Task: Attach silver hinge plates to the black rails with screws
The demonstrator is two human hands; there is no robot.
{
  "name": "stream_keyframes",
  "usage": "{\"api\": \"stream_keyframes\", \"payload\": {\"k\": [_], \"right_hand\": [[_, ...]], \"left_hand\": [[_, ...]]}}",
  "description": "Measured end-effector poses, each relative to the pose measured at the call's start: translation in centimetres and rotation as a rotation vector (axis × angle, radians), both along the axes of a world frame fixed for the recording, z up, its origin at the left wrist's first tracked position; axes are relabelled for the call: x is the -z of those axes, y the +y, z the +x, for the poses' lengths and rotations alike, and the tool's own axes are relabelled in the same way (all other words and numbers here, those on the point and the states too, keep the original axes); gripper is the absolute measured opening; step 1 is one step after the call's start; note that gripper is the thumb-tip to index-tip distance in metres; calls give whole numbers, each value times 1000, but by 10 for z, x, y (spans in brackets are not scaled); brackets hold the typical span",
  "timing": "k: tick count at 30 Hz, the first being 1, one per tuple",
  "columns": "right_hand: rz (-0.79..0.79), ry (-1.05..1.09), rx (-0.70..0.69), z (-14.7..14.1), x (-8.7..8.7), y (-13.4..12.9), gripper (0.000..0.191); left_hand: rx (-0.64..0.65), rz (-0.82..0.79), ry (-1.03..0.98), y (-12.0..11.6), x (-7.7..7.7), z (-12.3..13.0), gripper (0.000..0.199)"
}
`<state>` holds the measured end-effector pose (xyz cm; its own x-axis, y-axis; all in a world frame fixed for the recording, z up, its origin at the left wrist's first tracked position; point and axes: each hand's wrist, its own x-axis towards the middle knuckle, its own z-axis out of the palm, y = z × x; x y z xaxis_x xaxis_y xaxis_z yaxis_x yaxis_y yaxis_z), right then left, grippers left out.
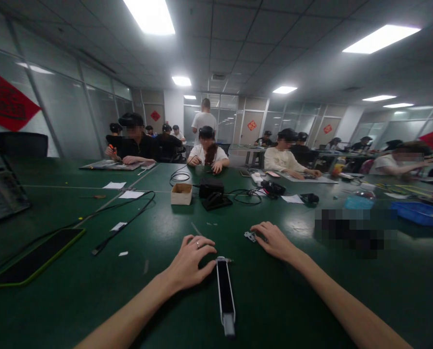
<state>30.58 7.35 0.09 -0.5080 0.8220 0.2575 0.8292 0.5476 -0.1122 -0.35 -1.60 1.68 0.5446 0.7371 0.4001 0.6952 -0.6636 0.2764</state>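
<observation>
In the head view, my left hand (194,261) rests on the green table (103,300) with fingers apart. Its thumb tip is at the far end of a long narrow device (225,291) with a white frame, a black face and a grey near end. A thin metal piece sticks out sideways at that far end. Farther right, my right hand (274,240) has its fingertips and thumb at a small grey part with holes (250,236), which appears gripped at its right edge.
Beyond my hands stand a small cream box (182,194) and a black device (212,188) with cables. A green-edged black mat (38,257) and a black cable (121,228) lie left. A blue tray (420,213) is at right. Co-workers sit across the table.
</observation>
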Motion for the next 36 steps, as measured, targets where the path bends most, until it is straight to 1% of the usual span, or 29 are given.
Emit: {"api": "stream_keyframes", "payload": {"k": [8,11,14,18,24,29,34,36], "right_hand": [[-76,-72,-45,4,-1,4,25],[-75,-104,-55,1,-4,3,22],[-75,-144,-34,-2,-7,0,18],[-103,-174,-38,-7,-13,-5,15],[-159,-144,-35,-10,-13,-8,16],[-219,-111,-25,-11,-13,-8,16],[-140,-72,-60,-10,-13,-9,16],[-152,-79,-62,-10,-13,-9,15]], "left_hand": [[13,11,-15,1,0,-1,22],[25,11,-17,1,1,0,21],[25,7,-5,1,3,1,22],[26,7,1,2,4,0,22],[-3,21,-3,5,5,-2,23],[15,19,-4,5,6,-2,23],[40,-5,-6,4,4,-1,23],[34,-10,-5,4,4,-1,23]]}}
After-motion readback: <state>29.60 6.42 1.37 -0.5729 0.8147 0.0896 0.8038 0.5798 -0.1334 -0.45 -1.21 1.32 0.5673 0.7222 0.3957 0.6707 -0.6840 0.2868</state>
